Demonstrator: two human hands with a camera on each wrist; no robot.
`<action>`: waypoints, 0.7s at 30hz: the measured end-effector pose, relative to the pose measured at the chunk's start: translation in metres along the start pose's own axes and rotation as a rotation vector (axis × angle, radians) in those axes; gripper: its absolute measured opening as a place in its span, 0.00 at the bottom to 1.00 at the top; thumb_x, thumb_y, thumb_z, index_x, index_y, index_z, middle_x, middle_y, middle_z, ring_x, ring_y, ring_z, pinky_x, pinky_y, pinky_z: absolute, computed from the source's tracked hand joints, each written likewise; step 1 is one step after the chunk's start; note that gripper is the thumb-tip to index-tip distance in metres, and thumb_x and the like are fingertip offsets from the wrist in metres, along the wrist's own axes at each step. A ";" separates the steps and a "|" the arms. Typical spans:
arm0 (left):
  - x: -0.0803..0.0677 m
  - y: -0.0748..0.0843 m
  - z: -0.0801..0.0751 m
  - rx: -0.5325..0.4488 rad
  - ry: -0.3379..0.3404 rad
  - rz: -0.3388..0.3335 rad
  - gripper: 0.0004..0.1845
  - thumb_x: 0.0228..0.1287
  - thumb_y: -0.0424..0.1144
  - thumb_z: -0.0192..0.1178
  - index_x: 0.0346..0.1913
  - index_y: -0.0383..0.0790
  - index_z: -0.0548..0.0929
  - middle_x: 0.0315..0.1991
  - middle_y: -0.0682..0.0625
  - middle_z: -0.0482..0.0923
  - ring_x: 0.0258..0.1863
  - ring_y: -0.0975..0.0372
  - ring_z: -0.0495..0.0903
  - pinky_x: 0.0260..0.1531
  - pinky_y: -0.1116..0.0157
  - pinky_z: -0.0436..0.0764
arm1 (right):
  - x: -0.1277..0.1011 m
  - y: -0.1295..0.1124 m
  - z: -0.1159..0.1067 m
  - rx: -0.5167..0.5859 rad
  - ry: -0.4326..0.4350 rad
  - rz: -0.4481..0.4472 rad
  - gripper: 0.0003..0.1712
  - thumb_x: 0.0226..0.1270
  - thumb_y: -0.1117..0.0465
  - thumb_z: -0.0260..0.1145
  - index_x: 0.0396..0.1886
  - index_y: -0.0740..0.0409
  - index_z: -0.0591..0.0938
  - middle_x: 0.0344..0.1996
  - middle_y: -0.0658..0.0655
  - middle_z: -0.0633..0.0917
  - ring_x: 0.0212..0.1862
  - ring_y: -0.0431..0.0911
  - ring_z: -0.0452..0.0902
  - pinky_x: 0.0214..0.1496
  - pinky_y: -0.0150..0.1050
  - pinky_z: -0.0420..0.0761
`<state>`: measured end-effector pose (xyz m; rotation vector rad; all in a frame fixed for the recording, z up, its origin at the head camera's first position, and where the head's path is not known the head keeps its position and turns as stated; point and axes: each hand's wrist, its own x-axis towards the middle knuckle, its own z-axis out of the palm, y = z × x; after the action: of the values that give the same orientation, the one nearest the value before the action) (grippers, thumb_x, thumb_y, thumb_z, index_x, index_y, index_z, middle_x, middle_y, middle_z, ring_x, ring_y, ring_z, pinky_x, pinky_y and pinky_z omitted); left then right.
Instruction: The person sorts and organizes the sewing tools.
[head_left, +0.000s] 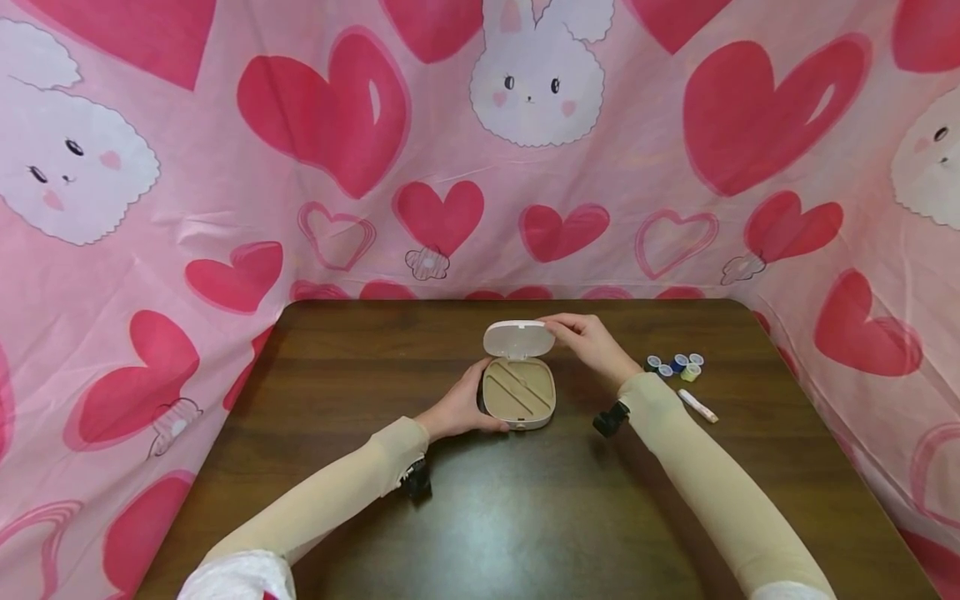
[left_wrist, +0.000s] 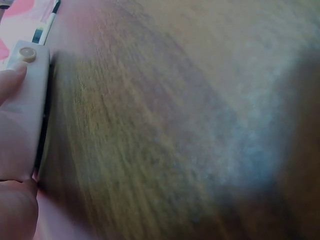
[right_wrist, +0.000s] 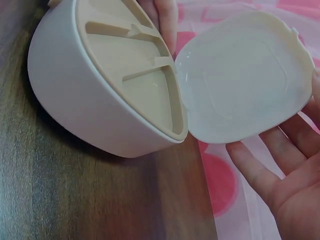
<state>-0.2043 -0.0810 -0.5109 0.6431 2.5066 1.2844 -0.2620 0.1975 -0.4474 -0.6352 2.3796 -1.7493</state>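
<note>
— While the head view showed the case (head_left: 519,392) mid-bench (head_left: 375,350), who held it?
— Left hand (head_left: 457,410) gripped its base; right-hand fingers (head_left: 573,327) pinched the lid (head_left: 517,338).
— Wrist views?
— Light, stiff, slick plastic — hold the rim (right_wrist: 107,127).

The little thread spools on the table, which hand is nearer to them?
Right. The right hand holds the case's lid, just left of the thread spools. The left hand grips the case on its far side, farther away.
</note>
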 end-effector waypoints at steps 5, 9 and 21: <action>0.000 -0.001 0.001 -0.010 -0.003 -0.028 0.65 0.44 0.44 0.86 0.81 0.37 0.53 0.76 0.38 0.60 0.75 0.49 0.64 0.75 0.49 0.66 | 0.004 0.003 0.003 0.051 0.050 0.030 0.19 0.82 0.62 0.60 0.60 0.72 0.83 0.56 0.70 0.85 0.51 0.58 0.86 0.59 0.66 0.80; -0.001 -0.001 0.001 -0.034 -0.003 -0.035 0.65 0.44 0.43 0.87 0.80 0.36 0.54 0.76 0.38 0.61 0.74 0.49 0.66 0.74 0.49 0.69 | 0.006 0.005 0.004 0.113 0.072 0.083 0.20 0.81 0.60 0.61 0.62 0.71 0.82 0.55 0.66 0.86 0.49 0.58 0.87 0.59 0.61 0.83; -0.004 -0.001 0.002 -0.084 -0.011 -0.023 0.63 0.44 0.39 0.86 0.80 0.34 0.54 0.76 0.39 0.61 0.74 0.50 0.68 0.74 0.54 0.70 | 0.013 0.011 0.004 0.228 0.113 0.215 0.29 0.83 0.52 0.59 0.67 0.73 0.77 0.58 0.64 0.83 0.46 0.40 0.86 0.58 0.48 0.87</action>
<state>-0.2001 -0.0815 -0.5127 0.5993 2.4294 1.3667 -0.2752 0.1912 -0.4573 -0.2474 2.1730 -1.9636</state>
